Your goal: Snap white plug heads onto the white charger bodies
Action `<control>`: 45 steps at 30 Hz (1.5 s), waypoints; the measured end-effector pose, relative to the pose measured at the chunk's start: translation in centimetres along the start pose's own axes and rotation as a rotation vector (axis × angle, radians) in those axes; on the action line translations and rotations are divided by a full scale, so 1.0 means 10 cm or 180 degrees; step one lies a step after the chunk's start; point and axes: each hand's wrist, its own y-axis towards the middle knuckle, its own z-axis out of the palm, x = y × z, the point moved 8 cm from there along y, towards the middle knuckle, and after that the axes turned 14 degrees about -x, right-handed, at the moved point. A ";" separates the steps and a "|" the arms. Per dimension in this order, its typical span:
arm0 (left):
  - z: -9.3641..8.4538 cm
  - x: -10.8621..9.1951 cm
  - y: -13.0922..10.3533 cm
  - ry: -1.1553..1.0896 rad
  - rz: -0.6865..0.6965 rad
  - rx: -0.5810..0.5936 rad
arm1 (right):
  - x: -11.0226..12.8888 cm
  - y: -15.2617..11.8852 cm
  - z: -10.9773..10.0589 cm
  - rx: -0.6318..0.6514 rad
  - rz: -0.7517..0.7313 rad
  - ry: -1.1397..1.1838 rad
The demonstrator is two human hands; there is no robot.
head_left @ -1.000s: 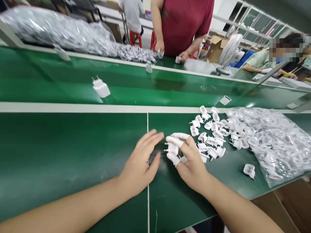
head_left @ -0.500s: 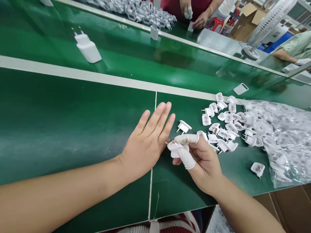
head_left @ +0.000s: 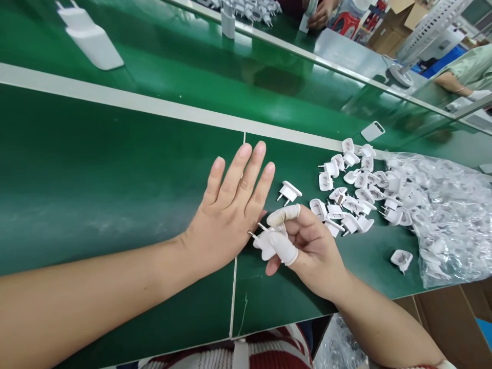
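Observation:
My left hand (head_left: 226,220) is spread palm down over the green table (head_left: 115,184), fingers apart and pointing away, holding nothing. Just right of it, my right hand (head_left: 307,246) wears white covers on thumb and index finger and pinches a white plug piece (head_left: 267,243), its two metal pins pointing at the left hand. One loose plug piece (head_left: 289,191) lies beyond the right hand. Several more white plug pieces (head_left: 361,195) are heaped to the right, beside a clear plastic bag (head_left: 453,215) full of them. A single piece (head_left: 402,259) rests near the table's front edge.
Beyond a pale strip (head_left: 172,110), a green belt carries white chargers (head_left: 94,43) and a white casing (head_left: 372,131). Across it are another person's hand (head_left: 323,14), a heap of chargers (head_left: 253,9) and a fan (head_left: 402,74). Cardboard (head_left: 446,318) stands below at right.
The charger on the belt at the upper left has moved further left. My right hand has shifted slightly left with the plug piece, whose pins now show more clearly. The view has shifted a little.

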 end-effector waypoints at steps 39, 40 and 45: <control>-0.19 -0.46 -0.27 0.0388 0.2184 -0.0925 | -0.31 -0.11 0.16 0.0314 0.0669 -0.0032; -0.22 -0.48 -0.29 0.0377 0.2262 -0.1011 | -0.32 -0.12 0.16 0.0322 0.0712 -0.0105; -0.34 -0.59 -0.37 0.0377 0.2603 -0.1441 | -0.24 -0.23 0.15 0.0488 0.0291 -0.0773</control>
